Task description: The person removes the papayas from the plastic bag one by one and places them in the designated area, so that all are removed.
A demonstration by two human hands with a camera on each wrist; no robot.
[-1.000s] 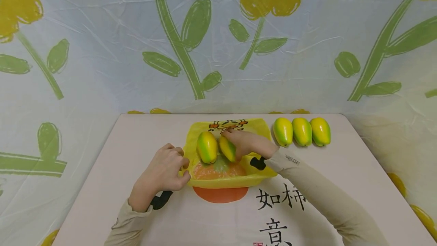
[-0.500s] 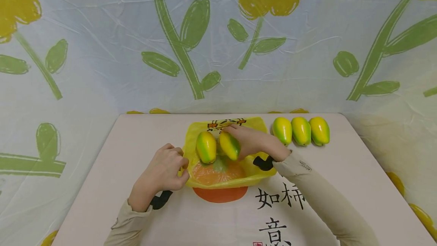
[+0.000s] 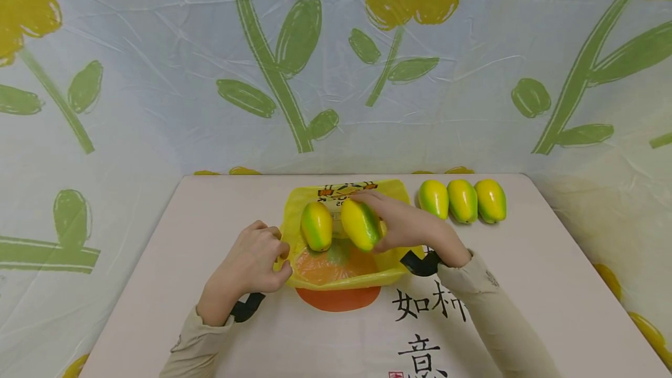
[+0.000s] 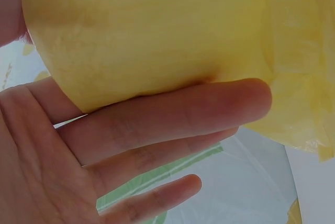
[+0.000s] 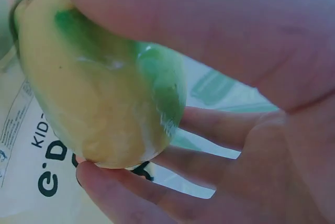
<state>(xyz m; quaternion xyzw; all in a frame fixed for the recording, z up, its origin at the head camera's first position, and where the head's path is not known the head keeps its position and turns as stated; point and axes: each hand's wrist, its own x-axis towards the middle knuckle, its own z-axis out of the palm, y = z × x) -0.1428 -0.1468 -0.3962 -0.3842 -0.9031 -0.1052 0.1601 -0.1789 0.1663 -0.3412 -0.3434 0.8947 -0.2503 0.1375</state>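
Note:
A translucent yellow plastic bag (image 3: 367,277) lies spread on the table, printed lettering at its back. My left hand (image 3: 255,259) holds the bag's left edge; in the left wrist view the yellow sheet (image 4: 141,41) passes between thumb and straight fingers. My right hand (image 3: 401,223) grips a yellow-green mango (image 3: 359,226) over the bag's middle. From the right wrist, the thumb lies across the top of this mango (image 5: 104,103) and the fingertips reach its underside. Just left of it, a second mango (image 3: 317,226) rests upright within the bag's outline.
Three more mangoes stand in a row at the back right: one (image 3: 433,199) beside my right hand, another (image 3: 462,201) in the middle, the last (image 3: 490,200) outermost. The pale table (image 3: 173,238) has printed black characters, and flowered cloth (image 3: 336,74) hangs behind it.
My right hand has drawn back toward the right with the mango, which now shows more fully and sits farther from the second one. The left hand keeps its place on the bag.

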